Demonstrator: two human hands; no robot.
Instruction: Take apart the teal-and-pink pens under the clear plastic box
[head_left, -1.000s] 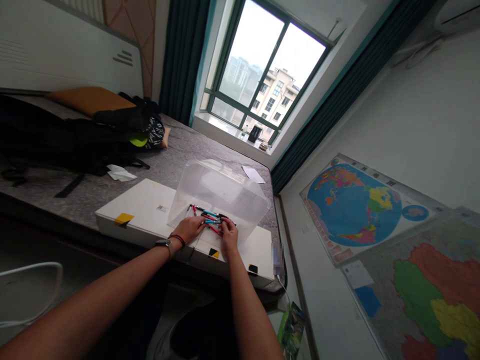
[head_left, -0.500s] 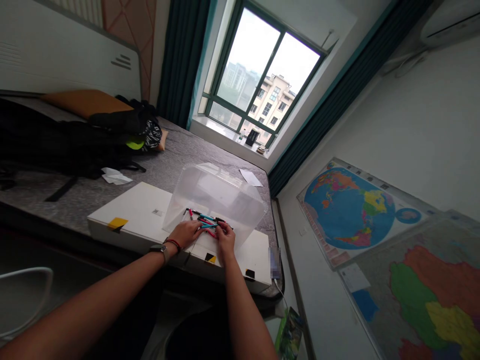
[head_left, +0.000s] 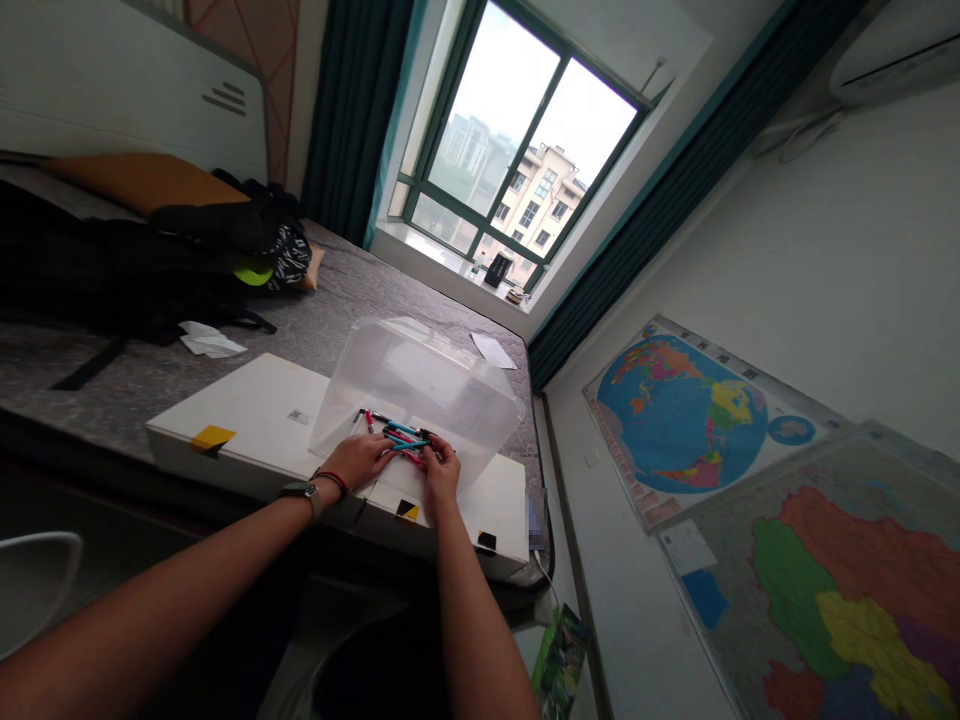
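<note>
A clear plastic box [head_left: 420, 372] lies tipped with its opening facing me, and several pens [head_left: 401, 432] in teal, red and black lie in a loose pile at its mouth. My left hand [head_left: 360, 461], wearing a watch and a red band at the wrist, reaches into the pile from the left, its fingertips closed on a teal pen. From the right, my right hand [head_left: 442, 472] pinches the other end of the pens, thumb and fingers together. Exactly which pens each hand grips is partly hidden by the fingers.
White flat boxes [head_left: 247, 410] with yellow and black tape support the clear box at the edge of a grey mattress [head_left: 360, 275]. Black bags [head_left: 112, 270] and a crumpled tissue [head_left: 211, 340] lie left. White paper [head_left: 493, 350] lies behind; a wall map [head_left: 690, 410] hangs right.
The view has turned slightly, so everything sits a little further left in it. Both hands stay at the pen pile, with only small finger movements.
</note>
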